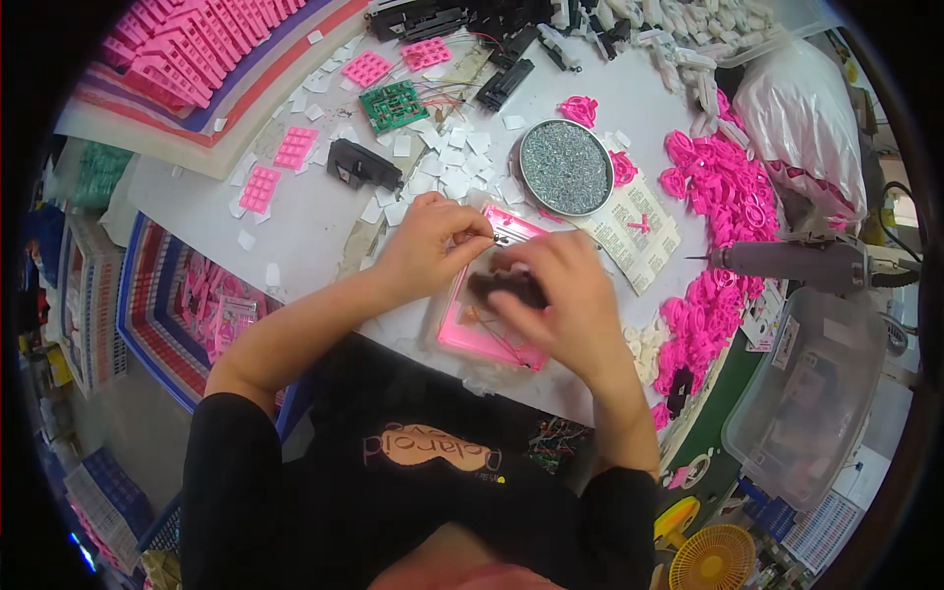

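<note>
A pink, shallow plastic housing (457, 329) lies on the table in front of me. My left hand (438, 244) is closed in a pinch at its far edge, beside a small metallic strip (506, 237); what sits between the fingertips is too small to make out. Over the middle of the housing my right hand (565, 300) curls around a dark part (511, 288), somewhat blurred and half covered by the fingers. Just beyond, a round tin (524, 187) holds a mass of tiny silvery pieces that look like screws.
Pink plastic parts (723, 187) heap along the right, near a hanging electric screwdriver (787, 261). White square pads (457, 177), a green circuit board (393, 106), a black part (362, 164) and pink keypads (261, 189) lie beyond my left hand. White parts (688, 44) pile at the back.
</note>
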`<state>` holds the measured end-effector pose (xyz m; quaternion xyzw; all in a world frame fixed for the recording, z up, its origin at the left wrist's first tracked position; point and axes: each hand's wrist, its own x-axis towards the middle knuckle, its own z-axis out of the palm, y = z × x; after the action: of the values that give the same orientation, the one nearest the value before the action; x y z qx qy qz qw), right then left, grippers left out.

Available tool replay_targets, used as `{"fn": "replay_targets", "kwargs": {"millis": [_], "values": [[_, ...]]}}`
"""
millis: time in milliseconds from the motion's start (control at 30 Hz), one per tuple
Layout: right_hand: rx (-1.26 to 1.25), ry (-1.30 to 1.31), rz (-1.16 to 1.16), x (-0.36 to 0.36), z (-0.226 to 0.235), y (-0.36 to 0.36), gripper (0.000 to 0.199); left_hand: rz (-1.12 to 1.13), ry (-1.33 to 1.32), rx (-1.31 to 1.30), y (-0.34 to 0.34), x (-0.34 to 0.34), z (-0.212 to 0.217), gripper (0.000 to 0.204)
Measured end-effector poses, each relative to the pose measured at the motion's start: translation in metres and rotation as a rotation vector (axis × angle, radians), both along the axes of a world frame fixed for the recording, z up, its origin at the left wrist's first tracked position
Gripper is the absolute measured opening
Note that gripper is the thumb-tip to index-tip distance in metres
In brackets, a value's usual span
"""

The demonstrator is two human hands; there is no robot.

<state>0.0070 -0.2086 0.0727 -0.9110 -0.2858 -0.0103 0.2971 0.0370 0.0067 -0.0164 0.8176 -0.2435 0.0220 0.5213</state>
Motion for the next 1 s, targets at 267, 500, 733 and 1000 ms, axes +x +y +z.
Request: {"fn": "replay_targets", "kwargs": {"millis": [267,500,733,1000], "values": [[-0.038,-0.032,-0.052,0.003,-0.026,-0.003,0.072,-0.144,-0.207,0.042,0.000,0.010,-0.001,0.010],[0.047,0.038,0.037,0.003,-0.032,-0.042,0.059,-0.287,-0.211,0.155,-0.009,0.017,0.020,0.009],[0.040,0.013,0.056,0.003,-0.028,-0.036,0.049,-0.549,-0.358,0.421,-0.016,0.043,0.045,0.012],[-0.076,-0.007,0.075,-0.003,-0.027,-0.031,0.047,-0.445,-0.494,0.584,-0.008,0.006,0.048,0.015]]}}
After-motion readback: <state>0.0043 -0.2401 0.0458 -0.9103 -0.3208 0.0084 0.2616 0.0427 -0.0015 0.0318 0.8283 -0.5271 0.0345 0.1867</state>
